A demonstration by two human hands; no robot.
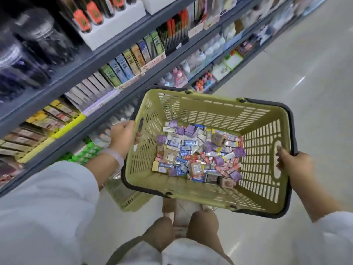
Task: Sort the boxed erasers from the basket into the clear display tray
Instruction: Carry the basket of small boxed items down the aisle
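Observation:
An olive-green slotted shopping basket [214, 111] with dark rim handles hangs in front of me, carried level above the floor. Its bottom holds a heap of small boxed erasers [196, 155] in purple, blue, red, white and brown wrappers. My left hand [122, 138] grips the basket's left rim, fingers curled over the edge. My right hand [292, 161] grips the right end by the handle slot. No clear display tray shows in the head view.
Grey store shelves [107, 60] run along the left, stocked with boxed stationery, pens and bottles. A second green basket [129, 196] sits low under the left arm. Pale shiny floor [305, 73] stretches to the right. My knees [181, 228] show below the basket.

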